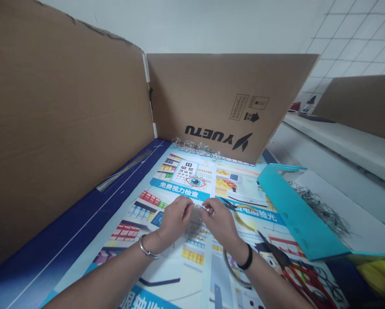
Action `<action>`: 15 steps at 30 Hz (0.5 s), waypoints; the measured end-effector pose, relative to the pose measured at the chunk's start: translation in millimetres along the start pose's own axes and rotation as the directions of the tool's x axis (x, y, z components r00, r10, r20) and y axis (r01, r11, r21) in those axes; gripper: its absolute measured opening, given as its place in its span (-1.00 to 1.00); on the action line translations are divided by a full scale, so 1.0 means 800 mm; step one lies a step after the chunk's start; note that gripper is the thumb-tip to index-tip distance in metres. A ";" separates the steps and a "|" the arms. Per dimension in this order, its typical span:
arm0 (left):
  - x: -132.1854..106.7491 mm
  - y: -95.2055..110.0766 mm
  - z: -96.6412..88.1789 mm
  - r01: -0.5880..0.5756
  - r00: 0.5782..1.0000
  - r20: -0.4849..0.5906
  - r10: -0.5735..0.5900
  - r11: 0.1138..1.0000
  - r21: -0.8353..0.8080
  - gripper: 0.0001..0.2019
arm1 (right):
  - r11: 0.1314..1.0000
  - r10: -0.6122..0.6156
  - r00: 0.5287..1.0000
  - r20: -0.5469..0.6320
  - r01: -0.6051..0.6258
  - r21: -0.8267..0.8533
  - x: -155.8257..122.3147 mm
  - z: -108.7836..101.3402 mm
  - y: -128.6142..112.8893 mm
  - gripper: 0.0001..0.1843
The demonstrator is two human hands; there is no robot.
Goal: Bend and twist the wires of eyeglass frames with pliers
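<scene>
My left hand (175, 218) and my right hand (221, 221) meet over a printed poster (186, 180) that covers the table. Both hands have their fingers pinched together on a small clear, glittery piece (197, 213) held between them; I cannot make out what it is. A silver bangle is on my left wrist and a black band on my right. Pliers with yellow handles (240, 212) lie just right of my right hand.
Brown cardboard walls (218, 98) stand at the left and back. A row of small clear pieces (195, 146) lies at the back wall's foot. A teal box lid (295, 214) with metal bits (321, 210) sits right. Red-handled pliers (292, 268) lie near right.
</scene>
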State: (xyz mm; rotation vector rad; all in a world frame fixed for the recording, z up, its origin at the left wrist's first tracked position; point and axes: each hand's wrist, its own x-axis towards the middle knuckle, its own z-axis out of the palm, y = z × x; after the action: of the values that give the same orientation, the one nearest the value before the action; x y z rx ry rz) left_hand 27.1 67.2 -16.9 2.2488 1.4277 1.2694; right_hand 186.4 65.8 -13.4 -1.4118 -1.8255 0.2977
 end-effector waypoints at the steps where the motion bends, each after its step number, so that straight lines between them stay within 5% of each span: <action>1: 0.000 0.000 0.000 -0.005 1.000 0.003 0.005 1.000 0.006 -0.89 | 1.000 -0.001 1.000 0.011 0.001 0.010 0.001 0.000 0.001 -0.94; 15: 0.000 -0.002 0.000 -0.010 1.000 0.005 0.010 1.000 0.022 -0.88 | 0.998 -0.059 0.996 0.069 0.058 0.012 0.003 -0.003 0.000 -0.86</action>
State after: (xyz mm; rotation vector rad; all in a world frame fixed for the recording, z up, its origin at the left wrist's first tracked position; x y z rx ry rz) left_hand 26.1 67.8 -18.2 2.2743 1.4378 1.2559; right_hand 188.1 67.4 -10.4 -1.3540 -1.9155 0.3290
